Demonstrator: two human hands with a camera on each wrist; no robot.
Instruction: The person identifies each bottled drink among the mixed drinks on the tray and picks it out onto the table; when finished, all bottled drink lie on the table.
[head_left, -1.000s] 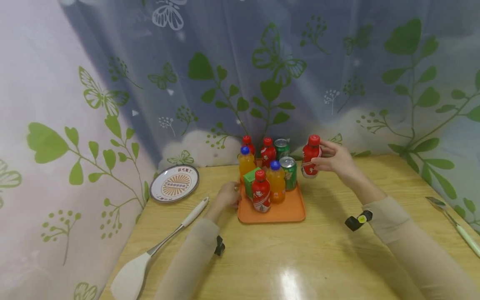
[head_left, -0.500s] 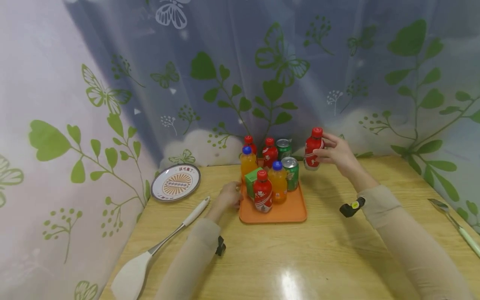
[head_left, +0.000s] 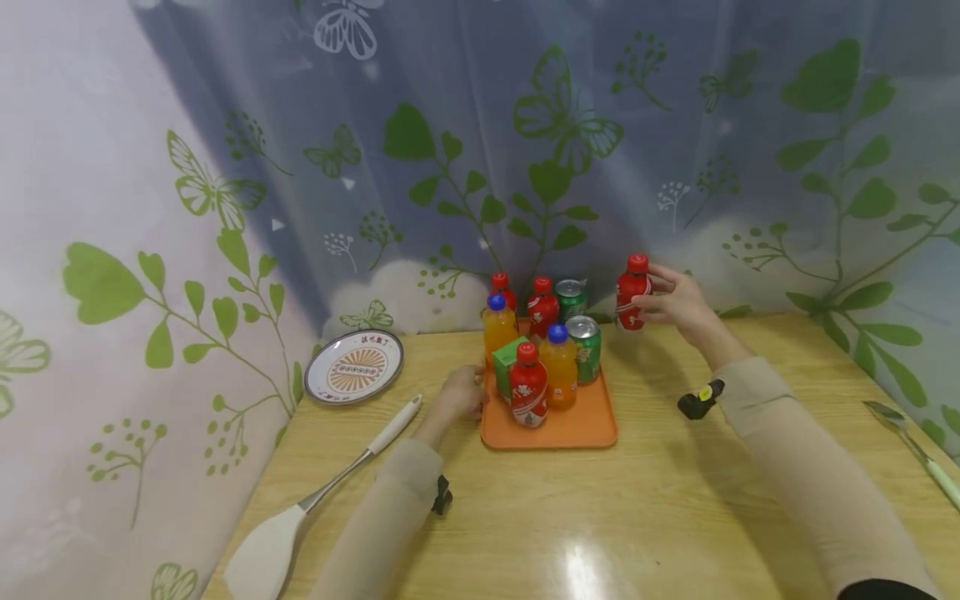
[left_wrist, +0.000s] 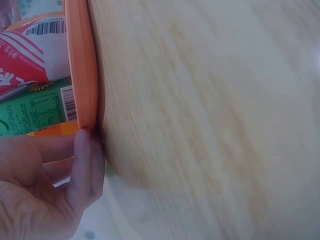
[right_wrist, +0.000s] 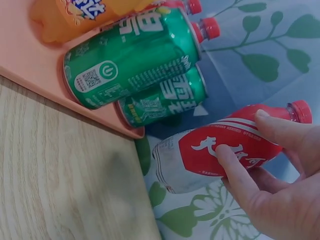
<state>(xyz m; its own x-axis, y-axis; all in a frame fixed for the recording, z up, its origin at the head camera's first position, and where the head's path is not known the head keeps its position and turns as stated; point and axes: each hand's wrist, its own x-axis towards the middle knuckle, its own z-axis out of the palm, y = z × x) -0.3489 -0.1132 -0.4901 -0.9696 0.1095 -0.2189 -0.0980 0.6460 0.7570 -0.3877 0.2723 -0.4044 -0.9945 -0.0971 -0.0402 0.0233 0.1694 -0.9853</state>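
Observation:
My right hand (head_left: 678,308) grips a small red bottle (right_wrist: 215,150) with a red cap and white lower part. In the head view this bottle (head_left: 632,292) is held right of the orange tray (head_left: 551,435), apart from it, near the table's back edge. My left hand (head_left: 459,393) pinches the tray's left rim (left_wrist: 84,65) between its fingers. On the tray stand several drinks: a front red bottle (head_left: 528,387), orange drink bottles with blue caps (head_left: 559,373), a green carton (head_left: 504,367), green cans (head_left: 584,350) and more red bottles (head_left: 543,307) behind.
A round patterned plate (head_left: 354,367) leans against the wall at the back left. A white-headed spatula (head_left: 266,550) lies at the left. At the right edge lies a spoon-like utensil (head_left: 918,450) with a pale green handle. A patterned curtain (head_left: 465,167) hangs behind the table.
The right hand has lifted the red bottle slightly and moved it a little back. The left hand keeps hold of the tray's rim, and the tray looks unmoved.

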